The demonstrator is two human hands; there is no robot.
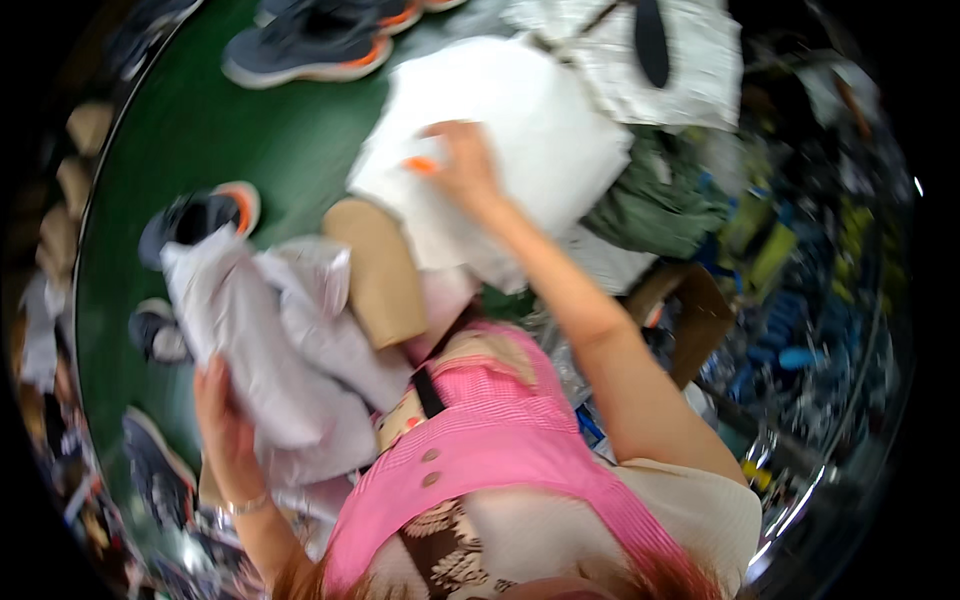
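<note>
My right hand (468,172) is over a stack of white paper sheets (540,110), its thumb and fingers apart. A small orange piece (420,165) shows at the thumb; blur hides whether it is worn or held. My left hand (222,415) lies with fingers stretched against the side of a crumpled whitish plastic bag (270,350). What is inside that bag cannot be seen. Between the bag and the paper is a tan, rounded board-like piece (375,270). Beyond the bag sits a dark blue shoe (195,220) with an orange lining.
On the green table (290,150), more dark shoes (300,45) stand at the far side and another shoe (160,465) at the left. A dark green bag (665,200) and an open cardboard box (690,310) are to the right, beside heaped clear packages (790,300).
</note>
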